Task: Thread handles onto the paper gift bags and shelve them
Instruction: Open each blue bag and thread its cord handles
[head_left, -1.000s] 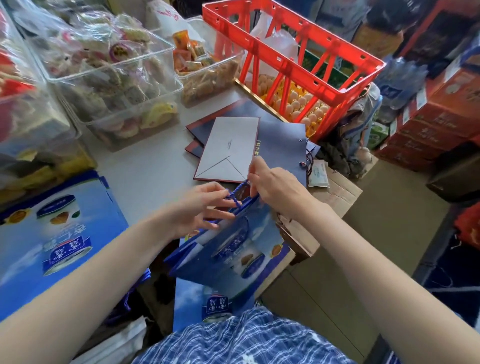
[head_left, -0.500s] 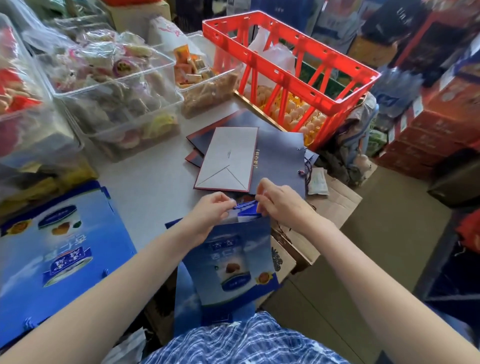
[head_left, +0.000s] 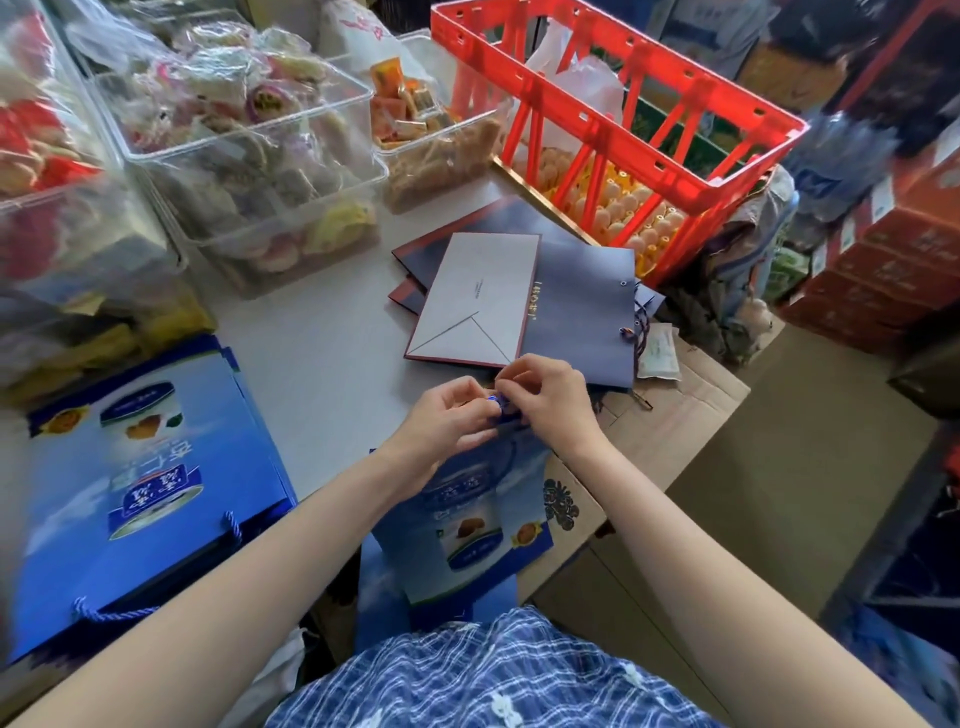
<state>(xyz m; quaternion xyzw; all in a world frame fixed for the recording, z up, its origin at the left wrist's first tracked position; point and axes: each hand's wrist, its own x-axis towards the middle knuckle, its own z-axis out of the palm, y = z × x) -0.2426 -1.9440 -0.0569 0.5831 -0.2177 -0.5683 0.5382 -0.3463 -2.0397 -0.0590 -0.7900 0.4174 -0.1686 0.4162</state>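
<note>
Cluttered table (head_left: 322, 364), both hands' fingers (head_left: 480, 410) pinching cord (head_left: 494, 401)

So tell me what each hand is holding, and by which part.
Both hands, left hand and right hand, pinch the blue cord handle at the top edge of the blue gift bag.

Clearance: open strip on desk (head_left: 322, 364)
Bounded by clear bins (head_left: 249, 171) behind, flat grey bags (head_left: 519, 301) right, blue bag stack (head_left: 145, 488) left.
</note>
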